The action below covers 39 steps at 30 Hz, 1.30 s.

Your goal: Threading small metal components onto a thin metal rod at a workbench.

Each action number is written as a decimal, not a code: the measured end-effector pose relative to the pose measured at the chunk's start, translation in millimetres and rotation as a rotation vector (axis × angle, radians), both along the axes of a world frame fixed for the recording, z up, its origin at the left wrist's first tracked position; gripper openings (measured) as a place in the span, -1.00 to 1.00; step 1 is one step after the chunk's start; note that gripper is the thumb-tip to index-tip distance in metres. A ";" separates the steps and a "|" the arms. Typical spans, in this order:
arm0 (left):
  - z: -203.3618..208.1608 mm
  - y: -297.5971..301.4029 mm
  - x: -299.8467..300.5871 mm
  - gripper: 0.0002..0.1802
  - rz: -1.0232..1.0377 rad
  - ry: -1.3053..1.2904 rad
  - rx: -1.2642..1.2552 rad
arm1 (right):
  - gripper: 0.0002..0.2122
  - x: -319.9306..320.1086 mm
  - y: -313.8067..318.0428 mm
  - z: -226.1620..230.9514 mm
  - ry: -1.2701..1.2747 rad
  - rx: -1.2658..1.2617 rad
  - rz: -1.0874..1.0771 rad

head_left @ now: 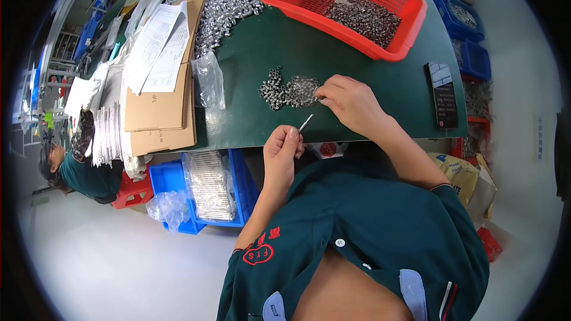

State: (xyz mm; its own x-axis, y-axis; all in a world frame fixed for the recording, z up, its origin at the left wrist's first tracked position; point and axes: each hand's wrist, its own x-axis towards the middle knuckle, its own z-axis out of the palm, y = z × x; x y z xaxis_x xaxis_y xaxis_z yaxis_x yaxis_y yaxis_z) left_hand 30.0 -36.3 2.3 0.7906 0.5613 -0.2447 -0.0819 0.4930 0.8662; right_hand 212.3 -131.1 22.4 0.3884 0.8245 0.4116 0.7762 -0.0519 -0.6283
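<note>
Left hand (283, 151) pinches a slim silver metal rod (306, 122) over the near edge of the dark green tabletop (247, 47) — right hand (354, 104), apart from it, is at the right end of a loose pile of small silver ring-like metal pieces (274, 93), can't tell if gripping one. Red perforated plastic basket (348, 40) far right.

The lower end of the rod (306, 122) is hidden.

Bright light washes the pale floor (119, 255), while edges bow toward blackened corners.
</note>
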 end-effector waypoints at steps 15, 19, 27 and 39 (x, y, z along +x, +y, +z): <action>3.2 1.6 -0.3 -0.80 0.008 0.007 -0.019 | -0.92 9.0 16.2 -8.4 -0.088 -0.137 0.004; 1.3 2.6 -0.7 -0.80 -0.007 0.003 -0.022 | -0.94 10.5 15.5 -8.0 -0.152 -0.144 0.000; 2.0 2.7 1.9 -0.80 -0.011 0.004 -0.009 | -0.93 15.4 5.7 -0.9 0.093 -0.070 -0.002; 0.5 -1.6 7.4 -0.80 -0.038 -0.007 0.059 | -0.92 -4.7 -8.2 1.3 1.539 -0.023 0.235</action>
